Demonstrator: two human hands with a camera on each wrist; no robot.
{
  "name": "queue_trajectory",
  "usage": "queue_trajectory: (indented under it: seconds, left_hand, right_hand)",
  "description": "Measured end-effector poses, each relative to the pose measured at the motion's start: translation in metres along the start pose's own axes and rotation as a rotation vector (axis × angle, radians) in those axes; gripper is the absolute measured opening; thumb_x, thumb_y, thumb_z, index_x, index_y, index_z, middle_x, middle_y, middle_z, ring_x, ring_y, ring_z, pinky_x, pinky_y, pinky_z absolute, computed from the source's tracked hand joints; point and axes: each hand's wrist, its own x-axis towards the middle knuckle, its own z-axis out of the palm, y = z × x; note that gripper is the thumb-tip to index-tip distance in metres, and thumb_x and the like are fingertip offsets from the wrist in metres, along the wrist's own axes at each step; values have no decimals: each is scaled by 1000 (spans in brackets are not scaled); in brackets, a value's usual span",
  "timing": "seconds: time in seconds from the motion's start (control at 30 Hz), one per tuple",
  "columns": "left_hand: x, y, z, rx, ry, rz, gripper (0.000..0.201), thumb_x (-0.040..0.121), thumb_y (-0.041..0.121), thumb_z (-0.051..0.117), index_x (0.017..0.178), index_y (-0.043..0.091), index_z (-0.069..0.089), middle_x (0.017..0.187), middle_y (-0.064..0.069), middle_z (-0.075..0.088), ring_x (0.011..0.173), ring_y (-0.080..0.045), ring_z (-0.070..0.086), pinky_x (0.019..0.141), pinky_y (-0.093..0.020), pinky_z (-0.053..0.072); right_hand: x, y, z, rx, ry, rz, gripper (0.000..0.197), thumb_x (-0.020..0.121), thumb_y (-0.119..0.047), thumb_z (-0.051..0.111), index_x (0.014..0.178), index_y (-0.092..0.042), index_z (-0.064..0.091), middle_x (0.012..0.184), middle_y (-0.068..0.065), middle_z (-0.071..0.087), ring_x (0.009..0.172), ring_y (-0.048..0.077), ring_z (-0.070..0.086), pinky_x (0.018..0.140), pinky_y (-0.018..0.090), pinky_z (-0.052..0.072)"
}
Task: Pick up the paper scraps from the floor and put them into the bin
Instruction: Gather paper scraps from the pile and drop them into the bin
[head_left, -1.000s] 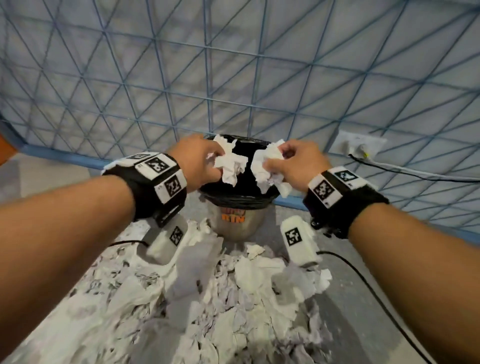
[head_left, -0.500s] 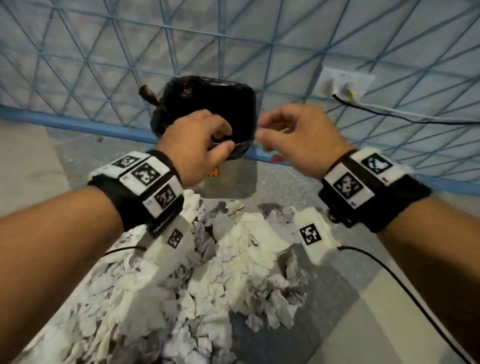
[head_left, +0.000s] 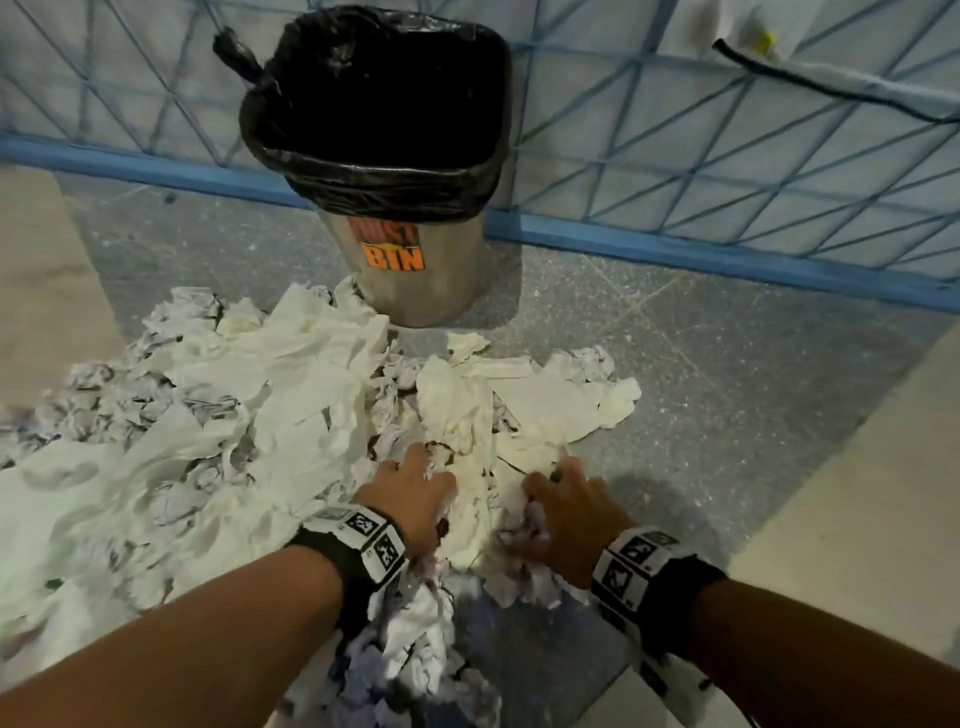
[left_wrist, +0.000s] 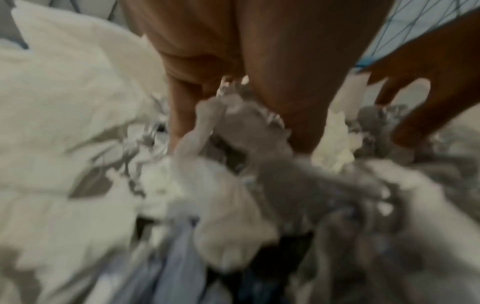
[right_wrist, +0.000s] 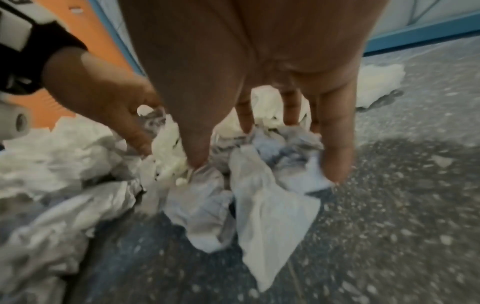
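Observation:
A big heap of white and printed paper scraps (head_left: 291, 395) covers the grey floor in front of a steel bin (head_left: 410, 280) with a black liner and an orange "BIN" label. Both hands are down in the near edge of the heap. My left hand (head_left: 415, 483) digs into the scraps, with a grey wad (left_wrist: 241, 142) between thumb and fingers; this view is blurred. My right hand (head_left: 566, 499) stands with thumb and fingers round a bluish crumpled wad (right_wrist: 265, 164). The bin stands about a forearm's length beyond the hands, and its inside is dark.
Behind the bin runs a pale wall with blue lattice lines and a blue skirting strip (head_left: 727, 254). A black cable (head_left: 831, 88) hangs along the wall at the upper right. Bare speckled floor (head_left: 727, 395) lies right of the heap. An orange surface (right_wrist: 78, 107) shows at the far left.
One second ago both hands held scraps over the bin, then hung empty-handed at its rim. Now they have dropped to the floor and into the heap.

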Motion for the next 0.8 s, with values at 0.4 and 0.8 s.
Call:
queue_trajectory:
  seconds: [0.4,0.8]
  left_hand:
    - [-34,-26,-31,-103,110,159,50,88,18,56,134,34,42,131,-5,36,109,-24,54,91,-28,47]
    - [-126,-82,-248,-189,792,331,53,70,57,52,121,48,46,113,2,56,97,-17,58,86,-37,50]
  right_hand:
    - [4,0,-3,68,105,-211,26,90,-37,47,101,-18,61,106,5,51,95,23,53,79,30,42]
    - [-58,-50,-266,597,481,-413,20,70,-31,78,71,-15,66,68,1,69,58,10,58,58,24,49]
